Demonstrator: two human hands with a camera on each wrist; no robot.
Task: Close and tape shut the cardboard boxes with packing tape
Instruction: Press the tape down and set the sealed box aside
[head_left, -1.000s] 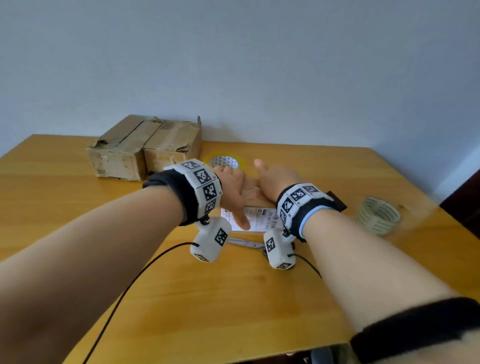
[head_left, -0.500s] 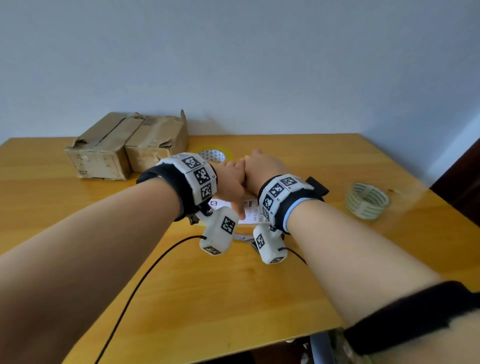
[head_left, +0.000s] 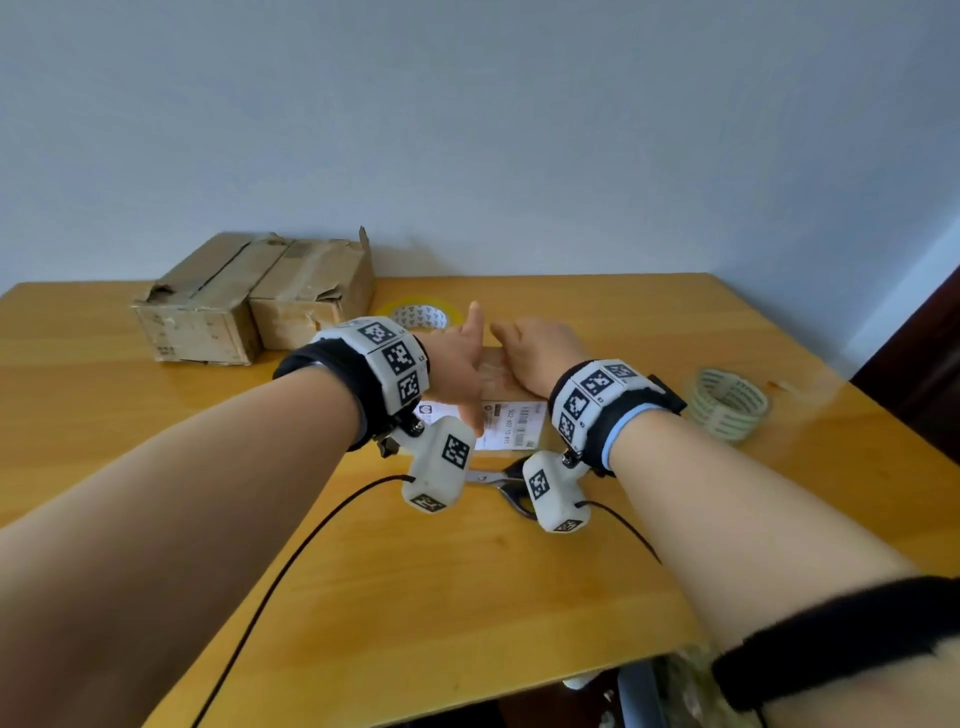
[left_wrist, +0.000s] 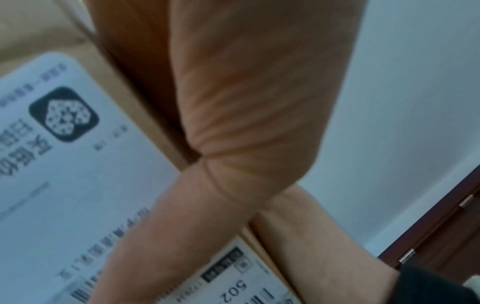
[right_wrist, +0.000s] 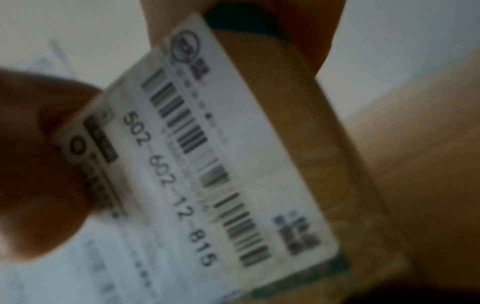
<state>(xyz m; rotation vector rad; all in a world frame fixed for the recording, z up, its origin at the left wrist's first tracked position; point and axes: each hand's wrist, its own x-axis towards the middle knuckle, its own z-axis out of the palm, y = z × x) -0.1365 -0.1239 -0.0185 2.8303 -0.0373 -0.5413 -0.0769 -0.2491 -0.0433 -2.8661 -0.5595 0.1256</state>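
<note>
A small cardboard box (head_left: 500, 375) with a white shipping label (head_left: 511, 425) stands at the table's middle, mostly hidden by my hands. My left hand (head_left: 462, 364) lies against its left part with straight fingers, thumb down over the label (left_wrist: 64, 185). My right hand (head_left: 530, 348) rests flat on the box top, fingers pointing away. The right wrist view shows the label (right_wrist: 221, 164) and the brown box wall (right_wrist: 324, 144) close up and blurred. A yellow-edged tape roll (head_left: 422, 315) lies just behind the hands. Two closed, worn boxes (head_left: 260, 301) sit at the back left.
Scissors (head_left: 501, 480) lie on the wooden table (head_left: 415, 597) in front of the box, under the wrist cameras. A second, pale tape roll (head_left: 727, 402) lies at the right near the table edge. A black cable (head_left: 291, 571) runs across the front. The wall is close behind.
Half a second ago my hands were pressed together over the box; now they have parted slightly and the fingers are straighter. The view has shifted a little.
</note>
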